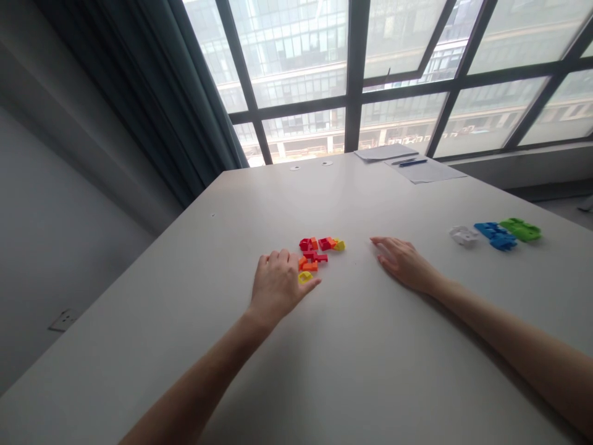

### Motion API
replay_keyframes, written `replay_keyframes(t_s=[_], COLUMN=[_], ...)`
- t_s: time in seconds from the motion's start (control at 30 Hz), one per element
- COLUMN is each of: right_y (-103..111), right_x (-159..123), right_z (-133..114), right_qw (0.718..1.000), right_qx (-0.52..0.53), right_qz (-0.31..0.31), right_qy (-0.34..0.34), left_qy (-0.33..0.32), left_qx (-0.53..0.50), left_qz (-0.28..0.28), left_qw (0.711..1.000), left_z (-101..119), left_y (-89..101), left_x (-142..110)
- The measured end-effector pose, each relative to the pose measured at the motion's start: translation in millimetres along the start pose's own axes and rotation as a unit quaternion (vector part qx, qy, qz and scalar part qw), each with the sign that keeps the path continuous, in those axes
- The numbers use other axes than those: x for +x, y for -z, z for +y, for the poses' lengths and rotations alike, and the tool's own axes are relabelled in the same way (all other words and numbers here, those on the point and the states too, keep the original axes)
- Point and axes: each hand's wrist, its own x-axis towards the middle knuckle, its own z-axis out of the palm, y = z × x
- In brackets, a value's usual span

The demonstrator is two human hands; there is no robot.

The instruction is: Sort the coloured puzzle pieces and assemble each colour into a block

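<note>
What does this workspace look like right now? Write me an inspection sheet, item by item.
Surface: white table, two round fittings near its far edge.
Job's things: red, orange and yellow pieces grouped between the hands; white piece, blue pieces and green piece farther right.
Clutter: papers, pens on them.
Grippers: bare hands; left hand beside the group, contact unclear; right hand open, no piece visible in it.
Cables: nothing seen.
Surroundings: window, dark curtain, wall socket.
</note>
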Motion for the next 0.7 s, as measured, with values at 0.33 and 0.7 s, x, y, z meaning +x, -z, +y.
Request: replay_keyframes(t_s=[0.33,0.7], right_y=[0.7,15.8], right_x=[0.0,-11.6], right_z=[-2.4,-77.6], right_qw=[1.0,0.979], right_qx=[-0.01,0.193], right_qz=[0.012,0.004], right_qy=[0.006,0.067], left_qy=[-0.04,-0.154], left_qx=[-0.072,-0.233], left_qz=[0.016,0.134], left_qw=[0.996,0.951], left_z=[9.4,37.8], left_y=[4.2,-25.1], left_x=[-1.6,-17.5])
